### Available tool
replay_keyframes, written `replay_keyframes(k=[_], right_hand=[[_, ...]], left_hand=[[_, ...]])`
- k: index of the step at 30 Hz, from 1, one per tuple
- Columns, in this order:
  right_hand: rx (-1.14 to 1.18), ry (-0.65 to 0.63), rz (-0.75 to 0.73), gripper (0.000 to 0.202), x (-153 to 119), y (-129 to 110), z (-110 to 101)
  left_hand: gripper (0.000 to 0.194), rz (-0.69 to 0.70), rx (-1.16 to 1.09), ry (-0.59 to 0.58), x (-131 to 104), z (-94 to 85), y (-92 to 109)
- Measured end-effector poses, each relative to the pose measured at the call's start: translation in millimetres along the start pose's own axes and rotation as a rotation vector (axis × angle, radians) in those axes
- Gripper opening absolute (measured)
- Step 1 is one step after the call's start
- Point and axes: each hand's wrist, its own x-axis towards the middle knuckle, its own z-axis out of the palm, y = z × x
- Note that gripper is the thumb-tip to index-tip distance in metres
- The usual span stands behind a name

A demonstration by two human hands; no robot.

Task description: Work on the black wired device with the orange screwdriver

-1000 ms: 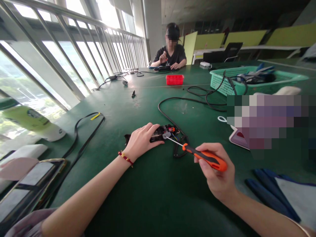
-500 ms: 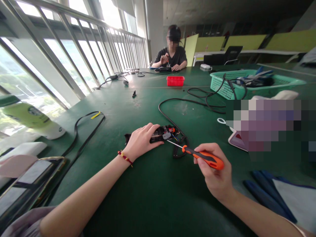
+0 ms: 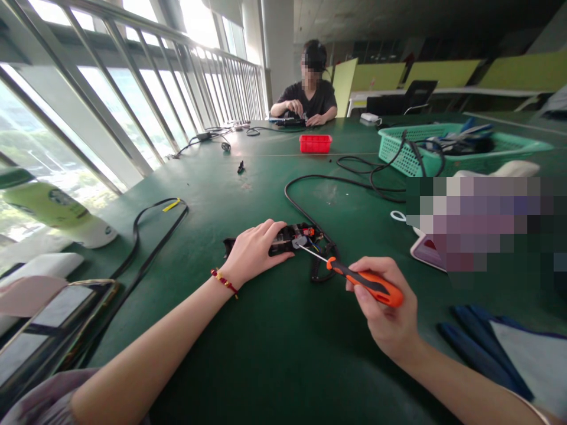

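Observation:
A black device (image 3: pixel 283 241) with its inside exposed lies on the green table (image 3: pixel 274 330), showing a grey part, an orange-red part and thin coloured wires. My left hand (image 3: pixel 254 251) is closed over the device's left and middle portion, hiding some of it. My right hand (image 3: pixel 390 301) grips an orange and black screwdriver (image 3: pixel 370 285) by the handle. Its thin shaft points up and left, with the tip at the grey part; contact is too small to tell. A black cable runs from the device's right end.
Across the table sits a person (image 3: pixel 312 94) behind a red box (image 3: pixel 315 143). Right are a green basket (image 3: pixel 401 154), a blue-and-white glove (image 3: pixel 509 348) and a blurred area. Left are a bottle (image 3: pixel 55 209), a black strap (image 3: pixel 153 262) and a phone-like object (image 3: pixel 57 313).
The screwdriver's tip has moved slightly up and left, from the device's lower edge onto the grey part. My left hand has barely moved. The person's raised hand opposite is lower.

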Motion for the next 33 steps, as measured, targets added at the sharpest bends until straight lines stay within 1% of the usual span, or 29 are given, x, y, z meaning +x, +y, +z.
replay_keyframes(k=[7, 13, 19, 21, 24, 25, 27, 30, 31, 33], right_hand=[[0.014, 0.008, -0.006, 0.018, -1, 0, 0], [0.001, -0.026, 0.005, 0.017, 0, 1, -1], [0.011, -0.028, 0.038, 0.012, -1, 5, -1], [-0.022, 0.009, 0.051, 0.012, -2, 5, 0], [-0.059, 0.107, 0.008, 0.027, 0, 3, 3], [-0.055, 0.122, -0.008, 0.032, 1, 1, 3], [-0.047, 0.086, -0.013, 0.036, 3, -1, 3], [-0.070, -0.026, 0.064, 0.025, 4, -4, 3], [-0.082, -0.035, 0.084, 0.020, 4, -5, 3], [-0.080, 0.015, 0.086, 0.020, 4, -5, 3]], left_hand=[[0.049, -0.003, -0.002, -0.007, 0, -0.3, 0], [0.049, 0.002, 0.000, -0.004, 0, 0.6, -1], [0.051, 0.009, 0.017, -0.023, -1, -0.4, -1], [0.051, 0.008, 0.024, -0.023, -1, -0.6, -1], [0.052, 0.012, 0.026, -0.020, -1, -0.6, -1], [0.052, 0.013, 0.028, -0.019, -1, -0.7, -1], [0.052, 0.014, 0.029, -0.020, -1, -1.0, 0], [0.052, 0.010, 0.027, -0.021, -1, -1.7, 0], [0.052, 0.010, 0.026, -0.021, -1, -1.9, 0], [0.052, 0.010, 0.023, -0.020, -1, -1.8, 0]])
